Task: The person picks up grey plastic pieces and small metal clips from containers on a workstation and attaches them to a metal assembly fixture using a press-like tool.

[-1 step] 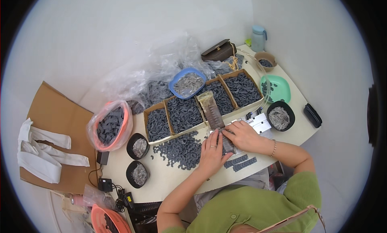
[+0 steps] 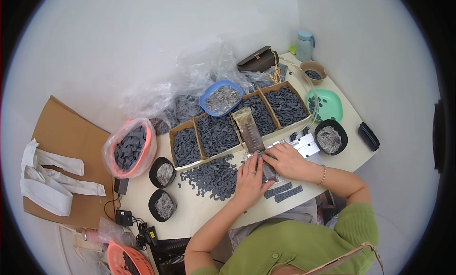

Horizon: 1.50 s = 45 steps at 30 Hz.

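My left hand (image 2: 249, 178) lies with fingers stretched over the left side of a dark slotted fixture (image 2: 269, 173), its thumb across the near end. From the right, my right hand (image 2: 288, 162) reaches over the same fixture with bent fingers drawn together. The fingertips of both hands nearly meet, and any small part under them is hidden. Just beyond them stands a clear, tape-edged chute (image 2: 250, 131) with dark pieces inside. A silver metal device (image 2: 305, 146) sits right of my right hand. Dark scalloped strips (image 2: 288, 193) lie near the table edge.
A divided cardboard box (image 2: 204, 156) of small dark-grey curved pieces stands behind, with a loose pile (image 2: 216, 179) before it. Black bowls (image 2: 163, 206) of metal pins, a blue tray (image 2: 204, 104), a green bowl (image 2: 336, 106) and a bagged pink basket (image 2: 153, 144) surround the work spot.
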{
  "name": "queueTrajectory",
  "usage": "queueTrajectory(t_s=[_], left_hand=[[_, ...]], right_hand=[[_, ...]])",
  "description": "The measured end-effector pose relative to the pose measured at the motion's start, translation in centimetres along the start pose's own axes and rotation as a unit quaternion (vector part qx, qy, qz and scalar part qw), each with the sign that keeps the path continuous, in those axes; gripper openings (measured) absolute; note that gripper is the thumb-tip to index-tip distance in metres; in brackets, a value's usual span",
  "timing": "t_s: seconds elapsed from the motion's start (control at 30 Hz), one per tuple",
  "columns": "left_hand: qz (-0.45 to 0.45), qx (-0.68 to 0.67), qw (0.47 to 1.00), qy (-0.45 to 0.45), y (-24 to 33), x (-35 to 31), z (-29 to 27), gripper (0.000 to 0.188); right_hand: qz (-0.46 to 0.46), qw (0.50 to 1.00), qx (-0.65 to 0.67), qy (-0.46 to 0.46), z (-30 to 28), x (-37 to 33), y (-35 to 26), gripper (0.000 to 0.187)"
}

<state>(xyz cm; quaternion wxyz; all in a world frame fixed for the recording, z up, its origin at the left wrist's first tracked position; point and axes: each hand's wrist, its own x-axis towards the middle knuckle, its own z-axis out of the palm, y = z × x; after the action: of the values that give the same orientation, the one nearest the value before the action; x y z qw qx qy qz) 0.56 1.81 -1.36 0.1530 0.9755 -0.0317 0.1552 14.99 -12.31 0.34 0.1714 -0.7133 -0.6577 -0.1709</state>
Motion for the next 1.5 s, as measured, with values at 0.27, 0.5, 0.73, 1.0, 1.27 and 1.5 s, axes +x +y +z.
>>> queueTrajectory(t_s=[0.27, 0.5, 0.73, 1.0, 1.27, 1.5], left_hand=[[0.009, 0.076, 0.997, -0.024, 0.7, -1.1, -0.4, 0.077], [0.014, 0.134, 0.991, -0.011, 0.0, -1.3, -1.6, 0.07], [-0.021, 0.011, 0.999, 0.025, -0.9, -0.1, -1.4, 0.061], [0.033, 0.006, 0.999, 0.009, -0.6, -0.2, -0.8, 0.061], [-0.013, 0.037, 0.999, -0.022, 0.5, -1.5, -0.1, 0.077], [-0.015, 0.082, 0.996, -0.006, -0.1, -0.7, 0.3, 0.084]], right_hand=[[0.011, 0.999, -0.021, -0.038, 0.6, -0.1, -0.3, 0.037], [-0.009, 1.0, -0.028, -0.004, 0.2, 0.3, -0.6, 0.034], [-0.016, 0.999, 0.027, -0.017, -0.8, -0.3, 0.5, 0.03], [-0.028, 0.994, 0.105, -0.025, -1.1, 1.0, 2.6, 0.026], [0.078, 0.984, 0.132, 0.086, 2.1, 15.1, 9.3, 0.014], [0.238, 0.955, 0.038, -0.17, 3.9, 21.5, 10.4, 0.021]])
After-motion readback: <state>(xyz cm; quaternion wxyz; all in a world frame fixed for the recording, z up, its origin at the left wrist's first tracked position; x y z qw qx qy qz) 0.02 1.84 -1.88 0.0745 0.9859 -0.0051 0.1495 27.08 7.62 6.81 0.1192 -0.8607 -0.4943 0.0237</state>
